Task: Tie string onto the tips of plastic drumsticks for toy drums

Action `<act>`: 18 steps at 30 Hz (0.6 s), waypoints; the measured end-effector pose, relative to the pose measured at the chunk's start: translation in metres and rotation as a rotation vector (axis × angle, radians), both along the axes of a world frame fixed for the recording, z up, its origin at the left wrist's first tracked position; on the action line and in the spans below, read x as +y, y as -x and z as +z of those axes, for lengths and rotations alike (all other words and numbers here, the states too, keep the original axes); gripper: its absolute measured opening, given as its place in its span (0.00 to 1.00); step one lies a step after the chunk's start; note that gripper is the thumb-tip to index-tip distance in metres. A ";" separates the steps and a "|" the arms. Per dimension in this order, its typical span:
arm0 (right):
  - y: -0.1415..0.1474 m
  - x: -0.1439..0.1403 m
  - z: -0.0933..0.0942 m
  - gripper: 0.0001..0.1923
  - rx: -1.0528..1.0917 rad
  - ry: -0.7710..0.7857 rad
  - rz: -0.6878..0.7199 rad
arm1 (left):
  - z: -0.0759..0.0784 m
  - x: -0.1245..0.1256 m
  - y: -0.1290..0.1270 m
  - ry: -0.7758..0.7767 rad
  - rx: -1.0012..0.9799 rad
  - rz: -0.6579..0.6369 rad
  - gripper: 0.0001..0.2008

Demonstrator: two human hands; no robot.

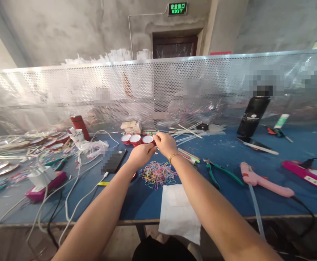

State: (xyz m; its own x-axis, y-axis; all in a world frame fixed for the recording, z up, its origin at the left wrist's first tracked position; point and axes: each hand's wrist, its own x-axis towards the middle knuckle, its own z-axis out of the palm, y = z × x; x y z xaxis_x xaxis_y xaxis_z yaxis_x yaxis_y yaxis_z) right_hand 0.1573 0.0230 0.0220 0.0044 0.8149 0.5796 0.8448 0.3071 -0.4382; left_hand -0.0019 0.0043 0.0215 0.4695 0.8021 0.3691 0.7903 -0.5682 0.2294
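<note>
Three red cups (136, 139) stand in a row at the middle of the blue table (283, 152), and I have both hands right in front of them. Far left, I see a pink box (45, 185) with white cables trailing off it, then a red flask (80, 126) farther back and a dark phone (114, 160) lying flat. My left hand (140, 154) is curled shut, fingertips pinched toward the right one, though what it grips is too small to tell. My right hand (165, 142) is closed too, pinching something tiny just beside the rightmost cup. Below them lies a heap of coloured rubber bands (157, 174), a white sheet (178, 210) nearer the edge. Rightward sit green pliers (219, 172), a pink glue gun (261, 179) and a black bottle (253, 114).
</note>
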 end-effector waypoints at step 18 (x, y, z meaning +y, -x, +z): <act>-0.008 -0.001 0.002 0.15 0.229 0.089 -0.042 | 0.032 0.009 0.138 0.261 0.234 0.773 0.36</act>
State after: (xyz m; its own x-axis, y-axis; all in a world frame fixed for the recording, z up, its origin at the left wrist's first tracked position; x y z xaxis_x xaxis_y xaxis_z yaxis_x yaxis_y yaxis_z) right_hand 0.1649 0.0219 0.0240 0.1623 0.8590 0.4856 0.7314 0.2256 -0.6435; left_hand -0.1399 0.0138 0.0538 -0.2044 0.9749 0.0887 0.9780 0.1996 0.0603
